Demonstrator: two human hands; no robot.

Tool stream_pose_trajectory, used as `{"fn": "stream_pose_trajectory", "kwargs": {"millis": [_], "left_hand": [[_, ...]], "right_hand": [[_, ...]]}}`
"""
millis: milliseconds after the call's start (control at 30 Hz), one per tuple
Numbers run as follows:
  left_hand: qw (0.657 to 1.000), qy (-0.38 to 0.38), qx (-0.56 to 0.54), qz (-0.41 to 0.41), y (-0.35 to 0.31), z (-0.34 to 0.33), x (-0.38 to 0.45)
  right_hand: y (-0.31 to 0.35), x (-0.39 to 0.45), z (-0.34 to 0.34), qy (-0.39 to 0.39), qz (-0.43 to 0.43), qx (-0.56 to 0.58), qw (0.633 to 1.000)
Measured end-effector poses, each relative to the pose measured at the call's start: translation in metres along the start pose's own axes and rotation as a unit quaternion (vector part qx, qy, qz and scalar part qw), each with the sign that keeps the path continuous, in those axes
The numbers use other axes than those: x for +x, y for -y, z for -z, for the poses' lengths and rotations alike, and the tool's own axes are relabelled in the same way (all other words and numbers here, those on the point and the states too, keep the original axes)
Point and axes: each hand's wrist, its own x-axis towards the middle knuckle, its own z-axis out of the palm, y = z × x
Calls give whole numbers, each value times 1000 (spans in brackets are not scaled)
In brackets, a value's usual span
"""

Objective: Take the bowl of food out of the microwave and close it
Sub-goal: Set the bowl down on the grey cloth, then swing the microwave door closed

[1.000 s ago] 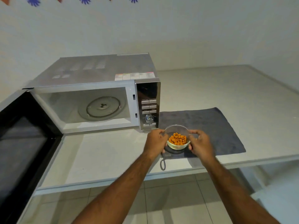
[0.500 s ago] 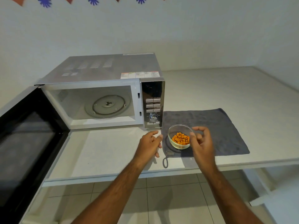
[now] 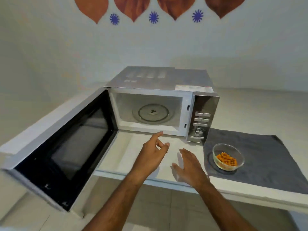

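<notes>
The bowl [image 3: 228, 157] of orange food is set on a grey cloth [image 3: 260, 157], at four o'clock from the open microwave [image 3: 160, 104]; both hands are held empty.

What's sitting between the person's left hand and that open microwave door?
Nothing: in the head view, only bare white counter lies between the left hand and the swung-open microwave door.
</notes>
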Motion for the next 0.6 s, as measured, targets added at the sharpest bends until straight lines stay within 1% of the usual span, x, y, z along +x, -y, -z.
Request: {"fn": "stream_pose_trajectory", "kwargs": {"millis": [100,200,267,400,500,600], "left_hand": [[997,-19,57,-46,-24,48,-14],[990,-81,60,-101,-56,100,-31],[983,-103,66,-134,-79,133,-40],[970,-127,125,-166,-109,204,-57],[967,-134,140,-163,-115,257,-66],[970,-154,125,-140,-92,307,-67]], "right_hand": [[1,10,-26,8,-12,-103,995],[2,12,-41,-32,-10,-187,982],[-1,11,-41,-55,-1,-204,977],[2,11,-42,-48,-4,-222,974],[7,9,-40,-39,-8,-224,974],[8,7,-39,-38,-9,-211,977]]}}
